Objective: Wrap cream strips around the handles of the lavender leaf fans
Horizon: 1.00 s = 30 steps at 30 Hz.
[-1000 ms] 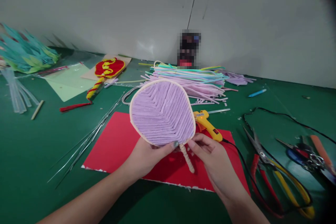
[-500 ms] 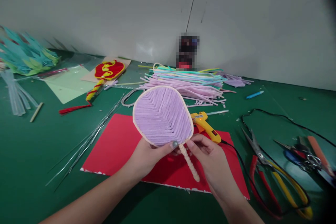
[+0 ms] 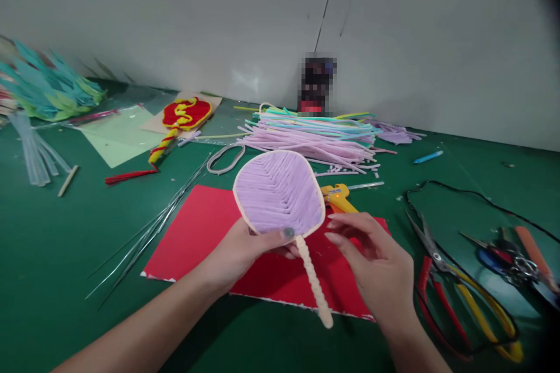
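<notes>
A round hand fan of lilac pipe cleaners, with a cream rim and a twisted cream handle, is held up over a red sheet. My left hand grips its lower edge beside the handle, thumb on the front and fingers behind. Just right of the fan hovers my right hand, apart from it, thumb and fingers parted with nothing seen between them. Behind that hand lies a yellow glue gun, partly hidden by the fingers.
Pipe cleaners are heaped at the back. A red and yellow fan lies back left, thin wires left of the sheet. Scissors, pliers and a black cord crowd the right. Glue sticks lie far left.
My right hand has let go of the fan near the handle's top and moved right, its fingers opening. The fan has shifted slightly right, its handle now in fuller view.
</notes>
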Available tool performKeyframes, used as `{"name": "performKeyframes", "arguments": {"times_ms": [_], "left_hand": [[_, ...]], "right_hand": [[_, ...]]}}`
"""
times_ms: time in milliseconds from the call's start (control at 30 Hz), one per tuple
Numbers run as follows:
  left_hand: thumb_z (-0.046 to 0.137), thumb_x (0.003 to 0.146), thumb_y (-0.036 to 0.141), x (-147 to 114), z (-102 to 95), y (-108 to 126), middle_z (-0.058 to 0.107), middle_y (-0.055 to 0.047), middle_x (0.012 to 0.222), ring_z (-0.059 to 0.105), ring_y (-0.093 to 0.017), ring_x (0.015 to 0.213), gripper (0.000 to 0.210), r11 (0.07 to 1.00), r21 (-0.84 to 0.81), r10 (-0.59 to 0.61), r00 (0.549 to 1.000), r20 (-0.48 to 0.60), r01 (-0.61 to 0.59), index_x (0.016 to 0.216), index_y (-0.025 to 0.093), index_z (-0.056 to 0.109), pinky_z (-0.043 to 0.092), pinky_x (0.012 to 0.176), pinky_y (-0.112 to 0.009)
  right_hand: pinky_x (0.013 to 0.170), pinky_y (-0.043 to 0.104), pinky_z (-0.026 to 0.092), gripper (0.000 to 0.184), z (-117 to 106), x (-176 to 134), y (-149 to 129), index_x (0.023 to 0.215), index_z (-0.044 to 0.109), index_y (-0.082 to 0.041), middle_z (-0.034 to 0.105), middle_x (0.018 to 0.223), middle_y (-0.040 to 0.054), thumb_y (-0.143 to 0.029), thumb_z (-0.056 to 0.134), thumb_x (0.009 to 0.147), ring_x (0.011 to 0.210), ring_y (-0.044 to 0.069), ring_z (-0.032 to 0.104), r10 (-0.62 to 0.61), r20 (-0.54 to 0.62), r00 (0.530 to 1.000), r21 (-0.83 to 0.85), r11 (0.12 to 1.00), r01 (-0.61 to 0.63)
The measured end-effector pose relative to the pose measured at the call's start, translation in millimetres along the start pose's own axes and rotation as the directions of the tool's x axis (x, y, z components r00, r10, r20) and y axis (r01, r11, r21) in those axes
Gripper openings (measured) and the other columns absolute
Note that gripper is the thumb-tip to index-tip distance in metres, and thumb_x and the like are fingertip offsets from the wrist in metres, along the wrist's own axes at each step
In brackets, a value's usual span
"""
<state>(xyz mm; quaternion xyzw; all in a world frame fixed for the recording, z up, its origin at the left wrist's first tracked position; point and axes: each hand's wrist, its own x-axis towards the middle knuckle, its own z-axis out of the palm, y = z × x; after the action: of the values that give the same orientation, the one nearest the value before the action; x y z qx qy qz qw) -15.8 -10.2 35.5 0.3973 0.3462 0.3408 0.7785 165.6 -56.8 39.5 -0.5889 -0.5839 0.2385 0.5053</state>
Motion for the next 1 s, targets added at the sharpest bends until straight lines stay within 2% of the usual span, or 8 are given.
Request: {"name": "performKeyframes", "arguments": {"times_ms": [133, 400, 667, 1000], "left_hand": [[0.065, 0.071, 0.019, -2.6, 2.4, 1.0, 0.068, -0.006, 0.077, 0.063, -0.014, 0.067, 0.018, 1.000, 0.009, -0.008, 0.999, 0.047, 0.007, 0.088, 0.012, 0.064, 0.052, 0.062, -0.023], [0.064, 0.071, 0.019, -6.3, 5.2, 3.4, 0.068, -0.007, 0.079, 0.062, -0.015, 0.069, 0.021, 0.999, 0.029, -0.043, 0.993, 0.107, 0.040, 0.091, 0.012, 0.063, 0.051, 0.062, -0.025], [0.065, 0.070, 0.022, -7.5, 9.2, 3.3, 0.068, -0.007, 0.077, 0.062, -0.015, 0.065, 0.018, 0.998, 0.015, -0.070, 0.991, 0.114, 0.069, 0.085, 0.011, 0.064, 0.051, 0.061, -0.026], [0.065, 0.070, 0.022, -7.2, 9.7, -2.8, 0.067, -0.007, 0.075, 0.062, -0.015, 0.065, 0.019, 0.997, -0.019, -0.070, 0.990, 0.119, 0.073, 0.085, 0.010, 0.065, 0.051, 0.060, -0.024]], "right_hand": [[0.074, 0.031, 0.051, 0.022, -1.5, 0.9, -0.3, 0.094, 0.064, -0.028, 0.065, 0.090, 0.0014, -0.021, 0.063, 0.073, 0.082, 0.017, 0.061, -0.104, 0.080, 0.991, -0.059, 0.992, 0.109], [0.070, 0.030, 0.049, 0.021, -4.4, 0.3, 3.6, 0.088, 0.065, -0.027, 0.064, 0.082, 0.0007, -0.018, 0.067, 0.070, 0.076, 0.016, 0.060, -0.196, 0.106, 0.975, 0.033, 0.981, 0.194], [0.066, 0.029, 0.048, 0.022, -3.6, 0.1, 3.0, 0.087, 0.064, -0.027, 0.062, 0.081, 0.0014, -0.015, 0.067, 0.069, 0.075, 0.016, 0.059, -0.232, 0.107, 0.967, 0.057, 0.972, 0.227], [0.066, 0.032, 0.047, 0.017, 0.3, -1.8, 3.7, 0.082, 0.064, -0.025, 0.063, 0.073, 0.0004, -0.015, 0.068, 0.068, 0.071, 0.016, 0.058, -0.235, 0.034, 0.971, 0.076, 0.970, 0.232]]}}
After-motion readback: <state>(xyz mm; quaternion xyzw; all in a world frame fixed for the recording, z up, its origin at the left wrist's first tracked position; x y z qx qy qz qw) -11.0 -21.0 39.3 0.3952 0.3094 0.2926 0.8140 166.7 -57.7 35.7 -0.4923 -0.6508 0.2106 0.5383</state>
